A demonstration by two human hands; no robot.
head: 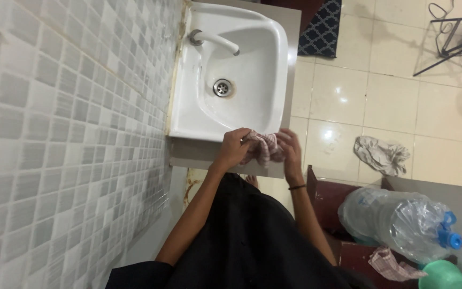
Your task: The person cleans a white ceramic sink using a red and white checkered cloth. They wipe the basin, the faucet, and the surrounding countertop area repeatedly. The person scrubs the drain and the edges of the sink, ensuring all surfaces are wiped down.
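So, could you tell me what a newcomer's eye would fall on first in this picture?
Probably the white sink against the grey tiled wall, with both hands at its front edge. The left hand and right hand clutch a checked cloth between them. After that, the big clear water bottles lying at the lower right, and a crumpled rag on the glossy floor.

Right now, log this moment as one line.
left hand: grips checked cloth | right hand: grips cloth | spot: front rim of white sink
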